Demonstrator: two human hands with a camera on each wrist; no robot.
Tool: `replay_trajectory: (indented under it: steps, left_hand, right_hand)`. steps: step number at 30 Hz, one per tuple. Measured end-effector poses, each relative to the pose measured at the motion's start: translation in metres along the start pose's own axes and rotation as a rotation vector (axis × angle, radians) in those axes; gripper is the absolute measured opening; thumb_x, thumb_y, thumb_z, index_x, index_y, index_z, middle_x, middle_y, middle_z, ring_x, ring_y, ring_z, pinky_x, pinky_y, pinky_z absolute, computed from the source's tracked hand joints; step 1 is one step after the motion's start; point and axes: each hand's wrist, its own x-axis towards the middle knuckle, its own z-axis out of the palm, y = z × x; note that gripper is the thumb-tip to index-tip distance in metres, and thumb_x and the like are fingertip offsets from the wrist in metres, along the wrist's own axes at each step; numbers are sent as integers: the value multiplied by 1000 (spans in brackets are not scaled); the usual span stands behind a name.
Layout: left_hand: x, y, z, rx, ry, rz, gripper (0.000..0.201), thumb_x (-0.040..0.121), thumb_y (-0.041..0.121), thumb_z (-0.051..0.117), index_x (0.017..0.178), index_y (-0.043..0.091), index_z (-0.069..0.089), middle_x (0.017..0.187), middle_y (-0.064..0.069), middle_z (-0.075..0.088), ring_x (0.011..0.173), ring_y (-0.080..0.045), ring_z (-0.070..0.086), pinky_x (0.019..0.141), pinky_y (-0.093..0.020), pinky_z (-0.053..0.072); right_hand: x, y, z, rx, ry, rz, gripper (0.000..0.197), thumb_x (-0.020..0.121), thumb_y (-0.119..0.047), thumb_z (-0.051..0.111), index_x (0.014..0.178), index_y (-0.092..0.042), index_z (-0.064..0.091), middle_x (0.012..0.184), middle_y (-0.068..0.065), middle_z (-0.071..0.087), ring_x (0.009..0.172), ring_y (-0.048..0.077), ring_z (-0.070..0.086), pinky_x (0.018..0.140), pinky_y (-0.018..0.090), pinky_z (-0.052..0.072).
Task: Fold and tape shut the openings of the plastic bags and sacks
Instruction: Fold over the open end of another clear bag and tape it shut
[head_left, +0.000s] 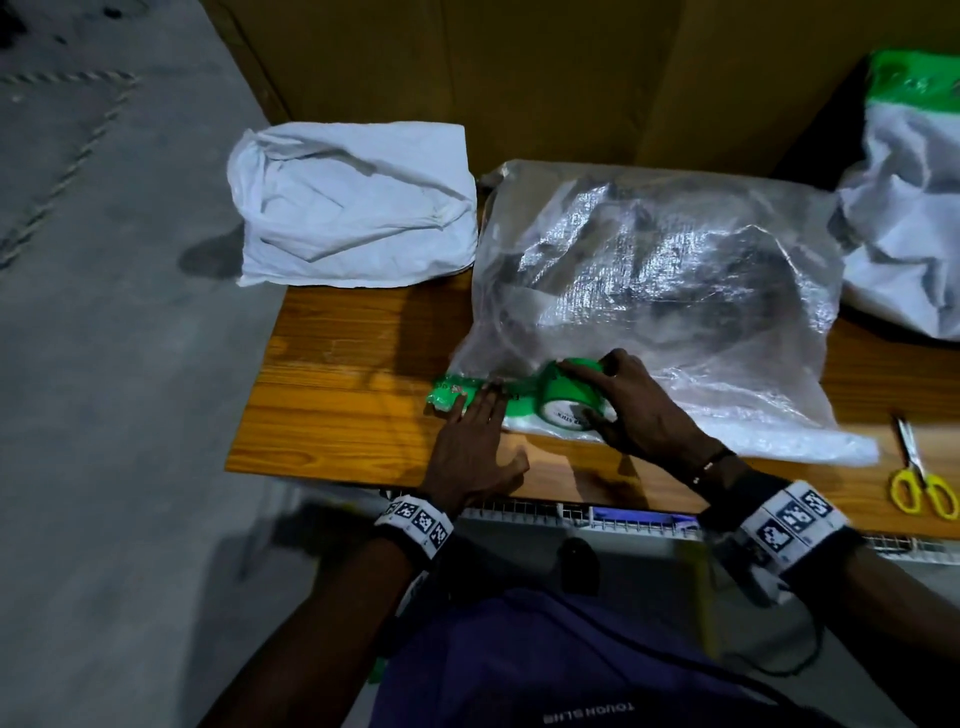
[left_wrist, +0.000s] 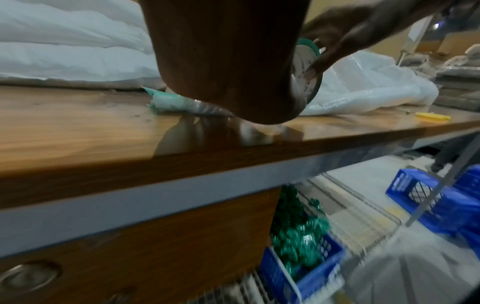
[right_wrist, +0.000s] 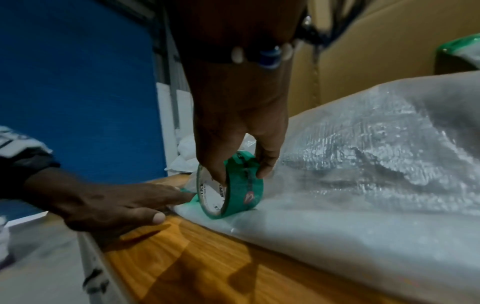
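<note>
Two hands share the job: our left hand (head_left: 470, 441) lies flat, fingers (head_left: 485, 402) straight, pinning the laid green strip so it cannot lift, while our right hand (head_left: 631, 402) grips the tape roll (head_left: 563, 400) upright on the clear sack (head_left: 675, 270)'s folded near edge on the table (head_left: 337, 415), ready to run along it

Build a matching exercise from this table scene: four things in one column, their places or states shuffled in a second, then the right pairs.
Things:
1. green tape roll
2. yellow-handled scissors
3. folded white woven sack
4. left hand

Places or states:
A. lying on the wooden table's right side
B. flat, pressing the taped bag edge
C. held upright in the right hand
D. at the table's far left corner

Pairs: 1-C, 2-A, 3-D, 4-B
</note>
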Motion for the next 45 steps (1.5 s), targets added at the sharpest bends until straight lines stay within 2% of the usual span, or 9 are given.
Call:
replay_trajectory:
  steps: [4,7,12,17,24,29,34,42,45]
  left_hand:
    - [9,17,-2,-107,44,-10,89,92,56,50,160,1,33,166,-17,33,155,-29,29,129,-36,3]
    - [9,28,5,-182,26,13,88,93,55,57,160,4,31,165,-15,35,154,-29,31,129,-39,16]
    - [7,24,13,-145,26,39,92,92,62,57,162,9,29,168,-11,31,157,-25,24,129,-41,16]
    - [7,20,20,-14,-32,49,96,95,68,45,163,2,24,170,-17,24,157,-29,23,130,-41,12]
    - [12,24,15,-21,-37,6,93,93,65,48,163,6,27,169,-14,27,155,-28,27,129,-41,15]
    - [23,71,16,-79,33,5,91,95,66,44,161,4,30,168,-16,31,155,-30,27,129,-46,12]
    - [20,78,30,-113,13,4,99,92,68,53,164,8,23,171,-11,25,158,-25,21,130,-39,11]
    - [21,74,33,-36,-50,34,105,93,72,48,167,14,2,175,-4,3,161,-19,5,131,-40,8]
    - [24,84,27,-74,-35,-25,102,92,70,49,166,11,13,174,-7,11,160,-21,10,131,-40,7]
  right_hand:
    - [-12,-1,21,343,159,94,79,90,-30,81,157,-21,41,140,9,51,124,20,55,102,28,48]
    - [-19,3,47,469,186,164,89,86,-15,85,159,-26,35,155,-1,48,135,21,56,104,44,54]
    - [-26,-2,41,438,95,162,92,92,-10,77,165,-35,26,127,6,45,115,26,55,91,34,53]
    - [-44,16,-1,216,5,104,91,89,-21,74,165,-33,27,111,3,37,97,23,45,83,36,43]
    - [-62,44,-25,150,-96,81,97,86,-22,77,164,-43,22,130,9,37,112,32,52,99,42,49]
    - [-56,36,-5,280,10,111,85,96,-23,72,164,-41,24,127,1,39,113,16,49,98,20,39]
    - [-56,30,5,361,81,116,72,96,-15,71,159,-28,38,129,5,48,122,25,50,105,41,45]
    - [-87,77,-46,3,-48,29,65,103,-39,59,163,-36,32,116,5,39,107,30,43,89,39,41]
    - [-86,73,-34,220,47,119,68,99,-37,61,161,-29,33,131,9,46,117,26,50,97,37,46]
